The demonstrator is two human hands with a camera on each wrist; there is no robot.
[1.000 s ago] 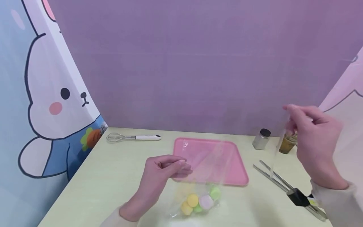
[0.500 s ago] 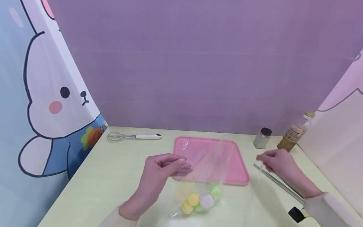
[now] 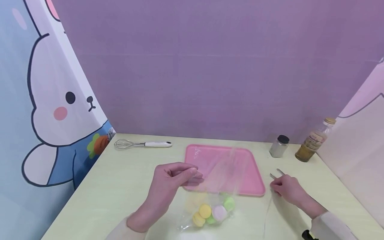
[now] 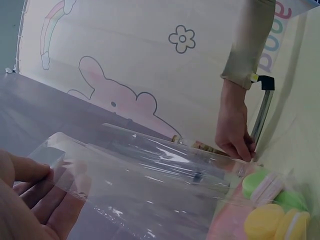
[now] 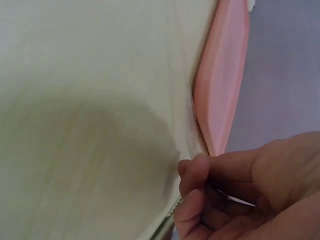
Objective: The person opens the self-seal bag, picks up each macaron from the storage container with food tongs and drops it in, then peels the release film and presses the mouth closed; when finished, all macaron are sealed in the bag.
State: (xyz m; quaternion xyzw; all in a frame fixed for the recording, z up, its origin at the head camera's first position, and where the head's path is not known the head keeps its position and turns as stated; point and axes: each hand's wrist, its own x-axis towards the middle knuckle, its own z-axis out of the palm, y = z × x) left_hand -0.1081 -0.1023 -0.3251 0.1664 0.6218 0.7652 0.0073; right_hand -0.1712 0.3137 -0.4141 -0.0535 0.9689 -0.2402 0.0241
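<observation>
My left hand (image 3: 171, 191) pinches the upper edge of a clear plastic bag (image 4: 155, 185) between thumb and fingers. Several macarons (image 3: 205, 211), yellow, green and pale lilac, lie at the bag's bottom. My right hand (image 3: 289, 190) is low over the table to the right, its thumb and fingertips pinching the end of a thin clear strip (image 5: 192, 120). In the head view the strip trails toward the table's front. Metal tongs (image 4: 263, 115) lie beneath the right hand and forearm, mostly hidden in the head view; their tips show past the fingers.
A pink tray (image 3: 259, 190) lies behind the bag. A whisk (image 3: 157, 144) rests at the back left. At the back right stand a black-capped jar (image 3: 279, 148) and a bottle of brown liquid (image 3: 312, 143). A purple wall borders the table's back.
My right hand came down from above the bottle to the table by the tongs, bringing the clear strip with it. The left hand and the bag have stayed in place.
</observation>
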